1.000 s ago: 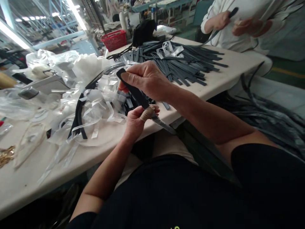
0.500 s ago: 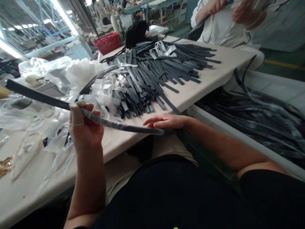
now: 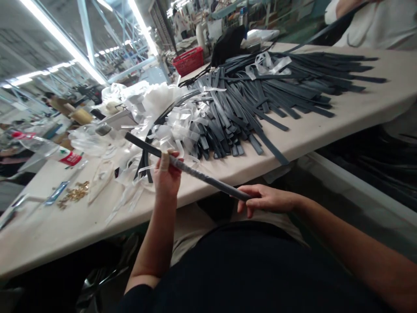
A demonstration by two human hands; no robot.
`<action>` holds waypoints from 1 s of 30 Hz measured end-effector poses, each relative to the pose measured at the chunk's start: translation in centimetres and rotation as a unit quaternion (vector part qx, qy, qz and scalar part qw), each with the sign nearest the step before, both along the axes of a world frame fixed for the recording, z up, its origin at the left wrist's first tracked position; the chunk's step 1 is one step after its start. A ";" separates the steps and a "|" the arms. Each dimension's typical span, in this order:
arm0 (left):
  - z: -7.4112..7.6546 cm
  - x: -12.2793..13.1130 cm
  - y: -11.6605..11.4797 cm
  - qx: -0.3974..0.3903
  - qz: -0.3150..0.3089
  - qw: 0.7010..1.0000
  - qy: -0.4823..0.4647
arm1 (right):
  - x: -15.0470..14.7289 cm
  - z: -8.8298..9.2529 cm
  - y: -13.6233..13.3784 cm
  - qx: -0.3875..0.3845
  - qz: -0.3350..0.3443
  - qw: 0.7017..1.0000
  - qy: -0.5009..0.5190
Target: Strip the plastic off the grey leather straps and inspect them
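Observation:
A long dark grey strap point(image 3: 208, 179) is stretched slantwise in front of me above the table's near edge. Part of its middle looks wrapped in clear film. My left hand point(image 3: 167, 176) grips it nearer the far left end, thumb on top; a pale cover sits on that thumb. At the near right end, my right hand point(image 3: 260, 199) pinches the strap between thumb and fingers. Beyond it lies a pile of similar grey straps point(image 3: 241, 117), and left of them a heap of clear and white plastic strips point(image 3: 176, 126).
On the pale table point(image 3: 74, 230) lie small gold-coloured pieces point(image 3: 76, 193) and a plastic bottle point(image 3: 70, 157) at left. A red basket point(image 3: 189, 61) stands at the back. Under the right edge is a white bin point(image 3: 339, 184). A person in white point(image 3: 374, 28) holds a strap across the table.
My right hand has closed on the strap's near end, where it was beside it with fingers stretched. The strap's far end has dropped lower. My view has turned left.

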State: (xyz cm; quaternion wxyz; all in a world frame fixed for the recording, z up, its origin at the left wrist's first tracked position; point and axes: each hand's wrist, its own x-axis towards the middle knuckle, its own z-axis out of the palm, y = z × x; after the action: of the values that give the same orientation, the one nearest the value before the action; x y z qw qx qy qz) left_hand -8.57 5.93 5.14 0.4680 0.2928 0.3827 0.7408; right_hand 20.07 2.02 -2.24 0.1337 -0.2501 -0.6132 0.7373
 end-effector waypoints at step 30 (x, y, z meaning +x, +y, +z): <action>-1.7 -0.8 -0.7 -0.053 -0.039 0.998 -0.015 | -1.4 2.0 -0.5 0.060 0.027 0.998 -0.003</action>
State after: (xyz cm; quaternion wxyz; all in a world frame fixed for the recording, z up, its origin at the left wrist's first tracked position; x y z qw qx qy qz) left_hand -9.35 5.22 3.44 0.5170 0.2711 0.4027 0.7051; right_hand 18.69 1.53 -0.22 0.1268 -0.2277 -0.6634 0.7014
